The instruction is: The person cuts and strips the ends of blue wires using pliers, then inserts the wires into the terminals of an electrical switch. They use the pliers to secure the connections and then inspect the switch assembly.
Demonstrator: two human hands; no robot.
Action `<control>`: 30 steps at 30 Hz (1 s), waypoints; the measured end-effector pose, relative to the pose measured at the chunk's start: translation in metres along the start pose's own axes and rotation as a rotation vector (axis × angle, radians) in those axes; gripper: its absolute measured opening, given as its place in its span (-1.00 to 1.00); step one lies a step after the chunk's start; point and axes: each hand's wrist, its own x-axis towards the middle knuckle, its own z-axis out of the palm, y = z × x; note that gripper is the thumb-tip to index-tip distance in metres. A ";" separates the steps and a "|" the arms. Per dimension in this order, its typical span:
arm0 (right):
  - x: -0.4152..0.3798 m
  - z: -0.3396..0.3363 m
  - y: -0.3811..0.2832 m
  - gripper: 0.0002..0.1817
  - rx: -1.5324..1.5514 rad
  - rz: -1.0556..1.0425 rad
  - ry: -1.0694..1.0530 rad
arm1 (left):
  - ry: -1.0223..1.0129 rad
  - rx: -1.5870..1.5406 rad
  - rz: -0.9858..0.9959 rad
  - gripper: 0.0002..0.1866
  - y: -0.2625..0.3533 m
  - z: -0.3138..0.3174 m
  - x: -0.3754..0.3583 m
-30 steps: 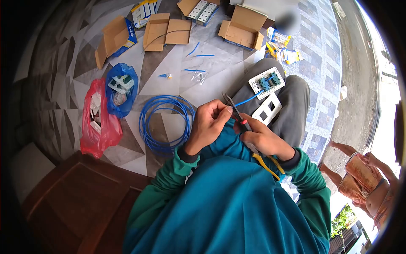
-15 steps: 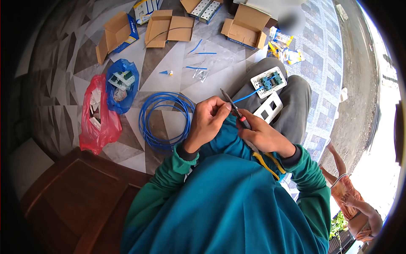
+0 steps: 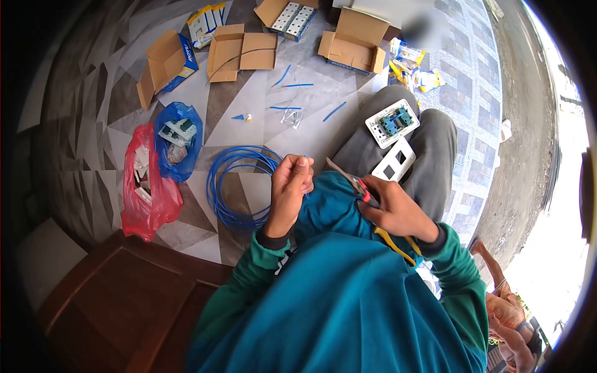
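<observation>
My left hand [image 3: 291,189] is closed in a pinch on a blue wire; a bit of its blue tip shows above the fingers. In my right hand [image 3: 398,208] is a pair of pliers [image 3: 349,179] with red and black handles, the jaws pointing up and left, apart from the wire. On my lap rests a white socket plate [image 3: 393,123] with green and blue modules, its back facing up. Below it lies a white cover frame [image 3: 395,160] with two square openings. A yellow-handled tool [image 3: 395,246] is partly hidden under my right hand.
A coil of blue wire [image 3: 214,193] lies on the tiled floor, near a blue bag [image 3: 179,142] and a red bag [image 3: 149,208] of parts. Short wire pieces [image 3: 334,111] and open cardboard boxes [image 3: 357,46] are farther out. Another person [image 3: 507,311] is at the right edge.
My hands have moved apart, the left one slightly left and the pliers away from it. The blue wire no longer runs from the socket plate; a short blue piece now shows on the floor.
</observation>
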 end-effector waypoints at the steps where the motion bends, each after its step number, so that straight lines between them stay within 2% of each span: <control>1: -0.016 -0.006 0.005 -0.60 -0.030 -0.115 0.040 | 0.006 0.000 -0.003 -0.79 0.003 0.001 -0.001; 3: -0.053 -0.021 0.014 -0.39 -0.375 -0.170 0.232 | 0.004 -0.226 -0.005 -0.79 0.010 0.005 0.000; 4: -0.069 -0.023 0.022 -0.35 -0.498 -0.075 0.349 | -0.120 -0.206 0.052 -0.69 0.003 -0.010 0.004; 5: -0.081 -0.024 0.033 -0.31 -0.621 -0.010 0.475 | -0.118 -0.204 0.057 -0.69 0.003 -0.009 0.005; 7: -0.096 -0.026 0.059 -0.26 -0.856 0.138 0.547 | -0.084 0.007 0.074 -0.61 0.004 -0.006 0.007; 8: -0.099 -0.026 0.065 -0.26 -0.850 0.134 0.553 | -0.076 0.047 0.070 -0.58 0.002 -0.009 0.008; 10: -0.096 -0.026 0.057 -0.29 -1.084 -0.053 0.593 | -0.036 0.110 0.107 -0.60 0.000 -0.009 0.010; 11: -0.090 -0.029 0.052 -0.29 -1.071 -0.058 0.601 | 0.003 0.170 0.138 -0.61 -0.001 -0.010 0.010; 13: -0.048 -0.033 0.012 -0.43 -0.787 -0.306 0.754 | 0.008 0.206 0.153 -0.62 -0.008 -0.016 0.014; 15: 0.013 -0.037 -0.015 -0.65 -0.678 -0.473 0.616 | 0.054 0.157 0.152 -0.62 -0.010 -0.017 0.018; 18: 0.145 -0.027 -0.024 -0.92 -0.955 -0.398 0.431 | 0.053 0.119 0.161 -0.61 -0.008 -0.015 0.016; 20: 0.222 -0.018 -0.007 -0.90 -0.971 -0.232 0.449 | 0.117 0.043 0.159 -0.58 -0.008 -0.012 0.014; 23: 0.280 -0.009 0.021 -0.82 -1.022 0.017 0.503 | 0.226 -0.059 0.191 -0.73 -0.017 -0.019 0.010; 25: 0.287 -0.001 0.035 -0.86 -1.065 0.022 0.599 | 0.217 -0.068 0.224 -0.79 -0.012 -0.023 0.008; 27: 0.290 0.000 0.044 -0.87 -1.070 -0.005 0.575 | 0.225 -0.088 0.234 -0.85 -0.009 -0.028 0.006; 29: 0.284 0.000 0.048 -0.83 -1.275 -0.010 0.418 | 0.230 -0.064 0.216 -0.85 -0.006 -0.034 0.013; 30: 0.279 -0.001 0.045 -0.83 -1.232 -0.042 0.331 | 0.237 -0.065 0.212 -0.85 -0.002 -0.035 0.018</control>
